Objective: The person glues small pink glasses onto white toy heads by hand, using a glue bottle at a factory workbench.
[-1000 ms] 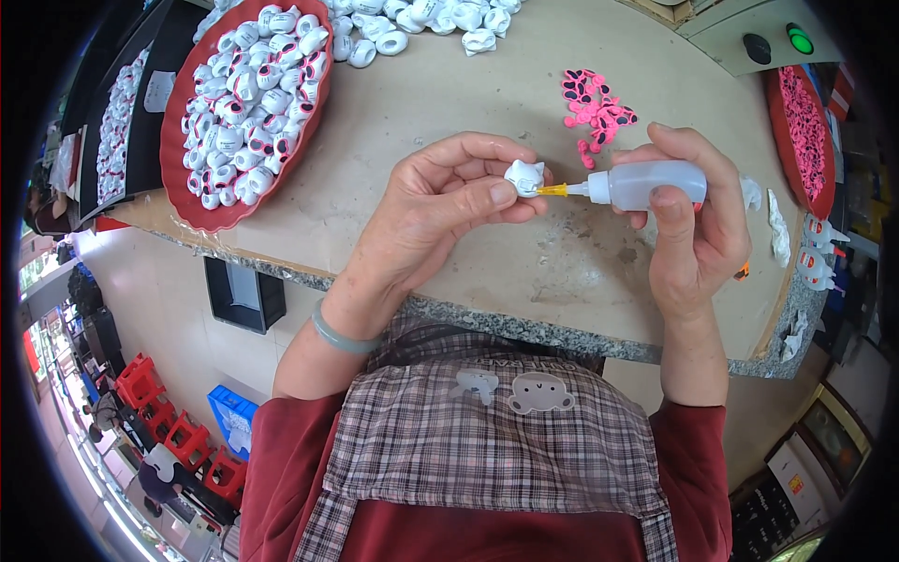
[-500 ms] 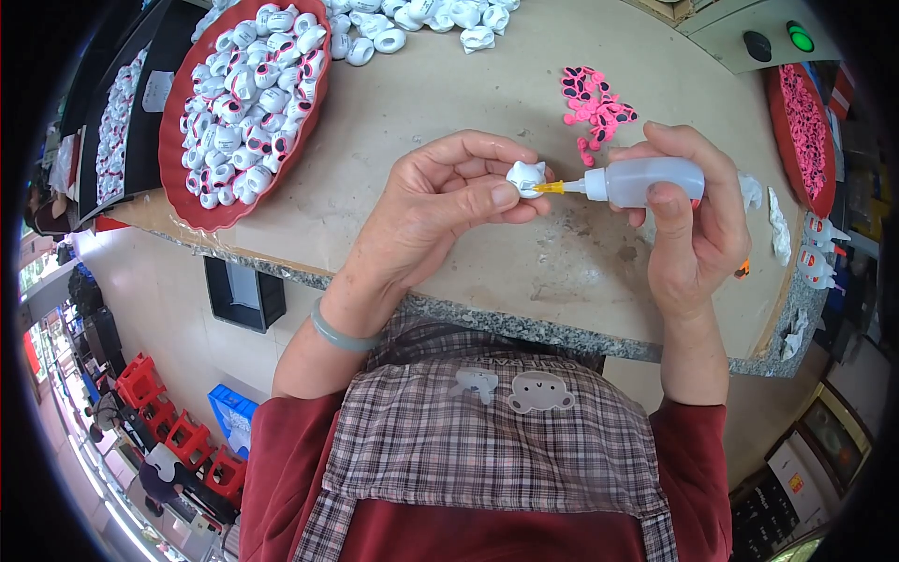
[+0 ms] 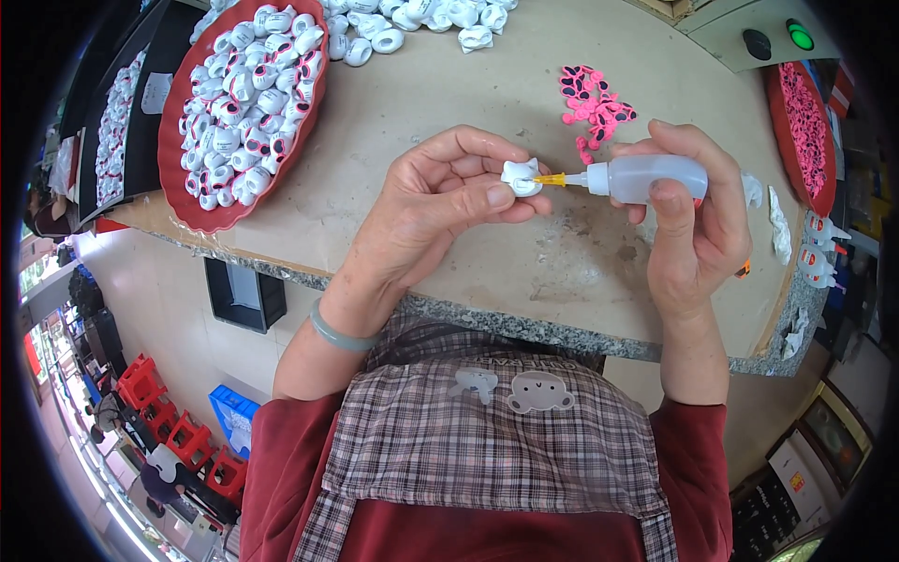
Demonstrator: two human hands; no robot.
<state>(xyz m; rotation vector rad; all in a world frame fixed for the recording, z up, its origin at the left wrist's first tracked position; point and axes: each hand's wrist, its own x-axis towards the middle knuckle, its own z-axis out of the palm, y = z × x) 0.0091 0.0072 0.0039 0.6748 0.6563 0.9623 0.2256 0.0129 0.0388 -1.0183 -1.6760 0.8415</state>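
Note:
Between the thumb and fingers of my left hand (image 3: 459, 187) is a small white cat-head figure (image 3: 521, 178) with pointed ears. My right hand (image 3: 691, 220) grips a translucent squeeze bottle (image 3: 655, 179) lying nearly level, its white cap toward the left. The bottle's yellow needle tip (image 3: 552, 179) meets the side of the figure's face. Whether any liquid comes out is too small to see. Beyond the bottle, a loose pile of pink pieces with dark patches (image 3: 599, 105) lies on the table.
A red scalloped tray (image 3: 178, 211) at the left holds many white figures, some with pink glasses. More white figures (image 3: 386, 39) lie at the far edge. At the right stand a red tray of pink pieces (image 3: 829, 192) and several small white bottles (image 3: 817, 267). The granite table edge (image 3: 524, 330) runs before me.
My left hand has turned the cat-head figure and shifted it slightly left. The needle tip now touches higher on its face. My right hand and the bottle have barely moved.

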